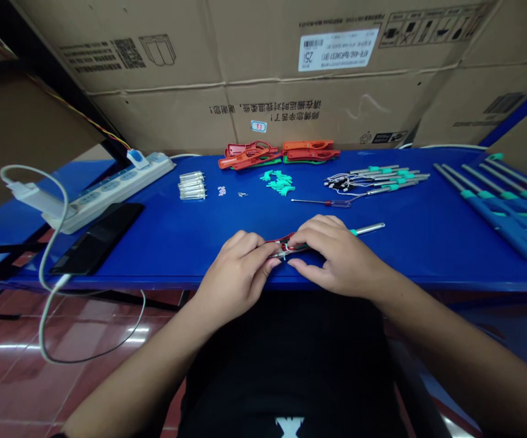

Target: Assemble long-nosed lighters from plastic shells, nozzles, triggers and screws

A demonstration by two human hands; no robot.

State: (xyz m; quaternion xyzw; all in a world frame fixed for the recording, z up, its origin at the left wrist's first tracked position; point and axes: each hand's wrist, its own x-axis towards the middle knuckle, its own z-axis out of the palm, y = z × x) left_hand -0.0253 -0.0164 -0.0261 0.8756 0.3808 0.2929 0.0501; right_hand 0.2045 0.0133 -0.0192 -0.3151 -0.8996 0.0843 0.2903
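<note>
1. Your left hand [238,274] is closed in a pinch, fingers curled around the left end of a red-handled steel-shaft tool [278,248], grasping it firmly.
2. Your right hand [336,258] is partly open and lies over the same tool, grasping it with the thumb underneath.
3. You hold the tool over the front edge of the blue counter [163,246]. Its long axis runs almost crosswise, with the steel tip pointing right and slightly away from you.
4. Farther back on the counter lie about four orange-red plastic handle pieces [282,153], about five steel cylinders [192,185], a small heap of green plastic clips [277,181], about five green-collared steel shafts [377,179] and one red-handled screwdriver [322,202].
5. At right, a blue tray [519,234] holds about five more shafts [487,182].
</note>
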